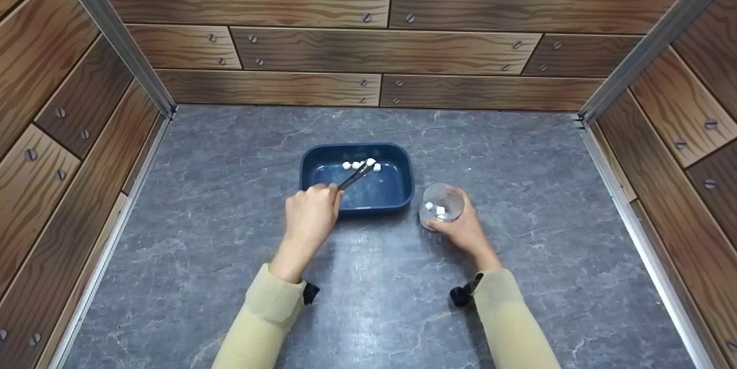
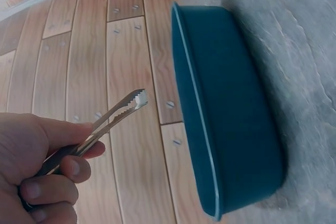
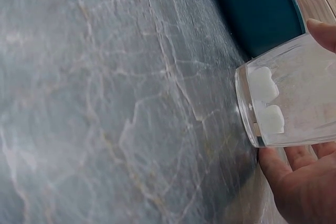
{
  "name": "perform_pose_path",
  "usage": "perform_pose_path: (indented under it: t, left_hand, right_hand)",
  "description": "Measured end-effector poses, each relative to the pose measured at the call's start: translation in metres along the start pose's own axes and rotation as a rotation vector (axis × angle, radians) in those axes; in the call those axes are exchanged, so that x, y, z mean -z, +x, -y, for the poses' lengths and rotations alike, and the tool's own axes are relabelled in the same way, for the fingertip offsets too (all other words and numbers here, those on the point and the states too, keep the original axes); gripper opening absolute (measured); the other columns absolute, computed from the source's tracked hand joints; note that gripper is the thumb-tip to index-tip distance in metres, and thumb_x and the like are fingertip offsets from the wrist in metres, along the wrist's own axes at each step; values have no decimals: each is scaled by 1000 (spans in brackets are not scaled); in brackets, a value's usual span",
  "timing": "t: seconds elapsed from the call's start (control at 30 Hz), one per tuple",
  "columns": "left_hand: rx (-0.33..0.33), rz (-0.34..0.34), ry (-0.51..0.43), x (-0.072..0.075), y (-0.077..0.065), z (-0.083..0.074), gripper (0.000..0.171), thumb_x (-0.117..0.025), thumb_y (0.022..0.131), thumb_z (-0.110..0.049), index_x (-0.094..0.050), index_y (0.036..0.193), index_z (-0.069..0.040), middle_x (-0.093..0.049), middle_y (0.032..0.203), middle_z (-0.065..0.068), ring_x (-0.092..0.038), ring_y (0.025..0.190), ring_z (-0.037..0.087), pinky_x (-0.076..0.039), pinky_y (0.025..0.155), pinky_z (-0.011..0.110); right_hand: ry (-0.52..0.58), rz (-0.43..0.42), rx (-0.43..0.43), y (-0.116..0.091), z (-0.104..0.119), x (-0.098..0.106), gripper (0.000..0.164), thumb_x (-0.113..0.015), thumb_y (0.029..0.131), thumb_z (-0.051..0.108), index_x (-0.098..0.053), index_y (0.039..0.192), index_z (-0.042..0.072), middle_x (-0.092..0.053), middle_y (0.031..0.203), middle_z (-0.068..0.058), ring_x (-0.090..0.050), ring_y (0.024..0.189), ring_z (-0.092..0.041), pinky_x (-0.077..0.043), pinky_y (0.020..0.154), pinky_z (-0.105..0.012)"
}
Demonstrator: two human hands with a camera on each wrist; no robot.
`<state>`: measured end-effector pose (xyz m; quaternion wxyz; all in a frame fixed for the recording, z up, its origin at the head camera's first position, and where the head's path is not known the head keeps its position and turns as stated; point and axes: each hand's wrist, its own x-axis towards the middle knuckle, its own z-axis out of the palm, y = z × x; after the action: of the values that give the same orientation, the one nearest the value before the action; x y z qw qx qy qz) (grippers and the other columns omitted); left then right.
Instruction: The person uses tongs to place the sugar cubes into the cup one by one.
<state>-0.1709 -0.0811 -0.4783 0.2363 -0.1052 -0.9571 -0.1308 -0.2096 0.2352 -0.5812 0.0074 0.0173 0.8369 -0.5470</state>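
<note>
My left hand point(image 1: 312, 212) grips dark metal tongs point(image 2: 107, 123), whose serrated tips pinch a small white marshmallow point(image 2: 140, 98). In the head view the tips hang over the blue basin point(image 1: 374, 208); the left wrist view has them above its rim level. Several more marshmallows point(image 1: 346, 166) lie in a row toward the back of the basin. Fingers and thumb of my right hand point(image 1: 469, 234) wrap round a clear plastic cup point(image 3: 310, 87), just right of the basin. Inside the cup, white marshmallows point(image 3: 273, 119) sit at the bottom, and its base is right at the tabletop.
A grey marbled tabletop point(image 1: 219, 196) spreads around the basin and cup. Wood-patterned panels point(image 1: 322, 46) stand at the back and both sides, with metal rails point(image 1: 650, 52) at the corners.
</note>
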Motion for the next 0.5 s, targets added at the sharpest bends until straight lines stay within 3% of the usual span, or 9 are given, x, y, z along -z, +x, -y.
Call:
perform_pose_path:
  t: [0.3, 0.5]
  left_hand:
    - [-68, -8, -45, 2, -1, -19, 20, -71, 90, -25, -68, 78, -9, -60, 61, 3, -57, 45, 31, -43, 39, 42]
    - [-113, 4, -97, -1, -2, -34, 19, -71, 91, -25, -68, 78, -11, -61, 62, 2, -57, 45, 29, -43, 39, 41]
  right_hand:
    - [-28, -7, 16, 1, -1, 1, 99, -91, 67, 14, -33, 146, -1, -43, 143, -23, -39, 133, -34, -24, 112, -44]
    - [10, -8, 49, 1, -3, 0, 97, -91, 65, 9, -36, 144, -2, -45, 142, -23, -42, 131, -34, -25, 111, -42]
